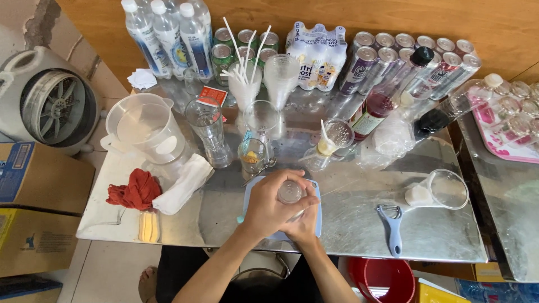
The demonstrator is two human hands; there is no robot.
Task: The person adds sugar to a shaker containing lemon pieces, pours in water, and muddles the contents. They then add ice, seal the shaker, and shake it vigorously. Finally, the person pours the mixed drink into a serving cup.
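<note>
Both my hands are clasped around a small clear glass (290,192) over a light blue cutting board (316,224) at the near edge of the steel table (359,207). My left hand (268,205) wraps the glass from the left and top. My right hand (303,225) holds it from below and the right, mostly under the left hand. Just beyond the board stands a small glass with yellow pieces (252,157) and a spoon (259,170) leaning beside it.
A grey-blue peeler (392,226) lies right of the board, with a clear lidded cup (443,189) further right. A clear pitcher (145,127), a tall glass (209,130), red cloth (135,191) and white cloth (182,182) sit left. Bottles, cans, straws and stacked cups line the back. A red bucket (382,279) stands below.
</note>
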